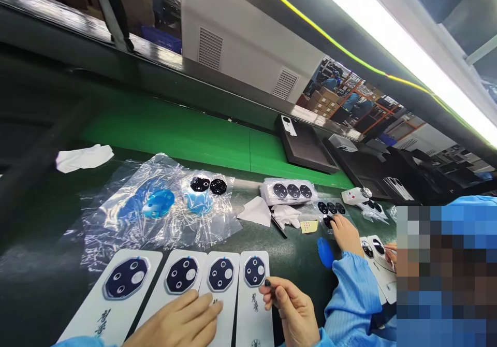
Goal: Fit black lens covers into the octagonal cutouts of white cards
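Four white panels lie in a row before me, each bearing a dark octagonal plate with rings and a pale disc. My left hand (178, 318) rests with its fingers stretched over the lower part of the second panel (155, 313) and the third panel (229, 303). Beside the rightmost panel (254, 298), my right hand (291, 305) is closed in a pinch. A small black piece (267, 283) pokes out between its thumb and fingers, next to that panel's octagonal plate (255, 271). The rest of this piece is hidden by the fingers.
Clear plastic film (116, 207) with blue film pieces spreads behind the panels. Farther right lie a stack of bagged dark plates (287, 191), white cloths (255, 212), a black pen (278, 226) and a black tray (310, 147). A co-worker's hand (347, 235) works close by.
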The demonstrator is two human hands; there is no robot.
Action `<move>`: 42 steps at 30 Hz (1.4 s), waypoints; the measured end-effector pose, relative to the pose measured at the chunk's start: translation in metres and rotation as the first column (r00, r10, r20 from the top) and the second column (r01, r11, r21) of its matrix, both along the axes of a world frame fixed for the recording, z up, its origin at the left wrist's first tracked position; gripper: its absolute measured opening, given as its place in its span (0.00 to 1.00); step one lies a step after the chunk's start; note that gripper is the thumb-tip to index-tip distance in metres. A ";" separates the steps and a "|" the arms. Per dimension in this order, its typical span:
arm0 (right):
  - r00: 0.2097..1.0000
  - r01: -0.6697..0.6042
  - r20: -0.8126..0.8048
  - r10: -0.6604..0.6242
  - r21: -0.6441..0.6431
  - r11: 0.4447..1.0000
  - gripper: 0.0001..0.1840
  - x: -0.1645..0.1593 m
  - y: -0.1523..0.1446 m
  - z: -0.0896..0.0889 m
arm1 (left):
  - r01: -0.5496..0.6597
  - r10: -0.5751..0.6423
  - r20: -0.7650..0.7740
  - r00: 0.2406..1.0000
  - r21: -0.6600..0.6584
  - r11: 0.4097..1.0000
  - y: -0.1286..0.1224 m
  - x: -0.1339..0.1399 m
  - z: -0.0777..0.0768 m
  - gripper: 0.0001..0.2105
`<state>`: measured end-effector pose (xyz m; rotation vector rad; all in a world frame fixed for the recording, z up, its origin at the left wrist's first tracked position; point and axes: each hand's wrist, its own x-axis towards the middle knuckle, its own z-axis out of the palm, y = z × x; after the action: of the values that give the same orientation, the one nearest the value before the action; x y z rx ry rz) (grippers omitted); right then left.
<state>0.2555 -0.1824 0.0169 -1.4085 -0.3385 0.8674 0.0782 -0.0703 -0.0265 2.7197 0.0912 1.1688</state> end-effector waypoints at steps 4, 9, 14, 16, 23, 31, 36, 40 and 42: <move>0.999 -0.004 -0.046 0.005 0.020 1.000 0.21 -0.012 0.005 -0.001 | -0.067 0.069 0.023 0.997 -0.055 0.996 0.005 -0.005 -0.011 0.21; 0.997 -0.068 -0.031 0.066 -0.076 0.995 0.26 -0.023 0.007 -0.011 | -0.119 0.119 -0.055 0.991 0.005 0.993 0.006 -0.005 -0.012 0.21; 0.972 -0.066 0.218 0.088 -0.108 0.992 0.23 -0.024 0.007 -0.019 | -0.124 0.125 -0.024 0.992 0.059 0.991 0.006 -0.002 -0.005 0.22; 0.960 -0.053 0.270 0.070 -0.067 0.996 0.19 -0.024 0.009 -0.020 | -0.125 0.126 -0.018 0.992 0.067 0.990 0.007 -0.001 -0.002 0.22; 0.962 -0.047 0.265 0.059 -0.051 0.998 0.19 -0.023 0.016 -0.025 | -0.134 0.133 0.011 0.991 0.079 0.988 0.005 0.003 0.006 0.22; 0.938 -0.137 0.300 0.175 -0.141 0.980 0.18 -0.026 0.022 -0.040 | -0.141 0.146 -0.043 0.988 0.102 0.985 0.003 0.000 0.001 0.23; 0.620 -0.177 0.754 0.216 -0.134 0.975 0.09 -0.030 0.026 -0.041 | -0.140 0.144 -0.037 0.989 0.103 0.985 0.003 -0.002 0.001 0.23; 0.205 -0.089 0.973 0.106 -0.089 0.992 0.12 -0.037 0.032 -0.044 | -0.149 0.154 -0.033 0.988 0.120 0.982 0.002 -0.001 0.004 0.24; 0.105 -0.061 0.991 0.087 -0.081 0.995 0.12 -0.041 0.034 -0.047 | -0.155 0.161 -0.044 0.986 0.111 0.982 0.002 0.000 0.005 0.25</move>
<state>0.2148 -0.1486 -0.0302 -1.8447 -1.4940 -0.2463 0.0780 -0.0685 -0.0217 2.8839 0.2636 1.1735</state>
